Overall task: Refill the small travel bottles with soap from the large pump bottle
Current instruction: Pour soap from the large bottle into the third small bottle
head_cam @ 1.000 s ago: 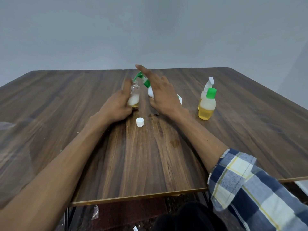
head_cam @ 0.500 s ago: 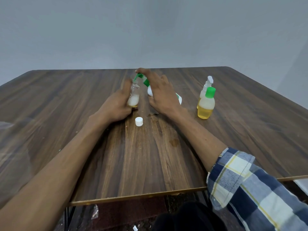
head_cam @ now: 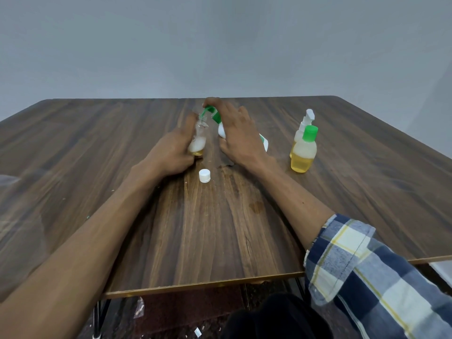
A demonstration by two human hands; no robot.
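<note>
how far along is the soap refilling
Done: the green-capped bottle stands capped, part full of yellow soap. In hand: left hand holds the open small bottle under the pump bottle nozzle; right hand presses it. Left: top up, screw on the white cap.

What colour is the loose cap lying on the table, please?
White, seen in the head view: loose cap.

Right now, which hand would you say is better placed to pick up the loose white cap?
Probably the right: the left hand grips the small open bottle, steadying it, while the right hand merely presses the pump; the white cap lies between them.
</note>
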